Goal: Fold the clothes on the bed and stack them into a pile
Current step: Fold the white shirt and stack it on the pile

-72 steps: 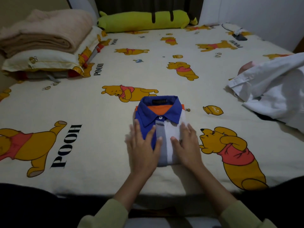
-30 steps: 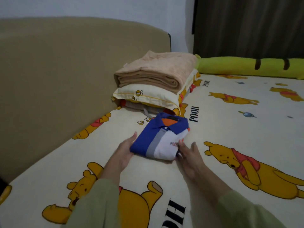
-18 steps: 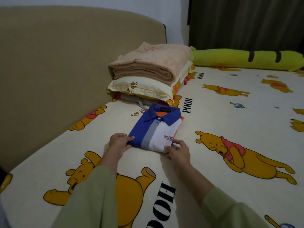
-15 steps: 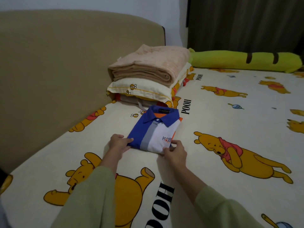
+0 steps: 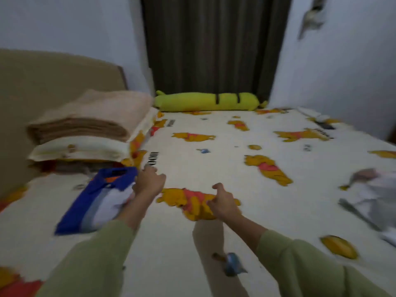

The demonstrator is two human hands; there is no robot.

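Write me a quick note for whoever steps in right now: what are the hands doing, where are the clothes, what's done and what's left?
Left hand: fingers loosely curled, holding nothing, beside the folded blue polo shirt.
Right hand: loosely curled, empty, over the bed sheet.
Done: the polo lies folded near the pillow stack.
Left: the white garment, unfolded at the right edge, needs folding and stacking on the polo.

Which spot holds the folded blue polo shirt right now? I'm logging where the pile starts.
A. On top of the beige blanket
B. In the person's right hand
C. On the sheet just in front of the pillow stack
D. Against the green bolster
C: the folded blue polo shirt lies flat on the bed sheet, just in front of the pillow stack, with neither hand gripping it.
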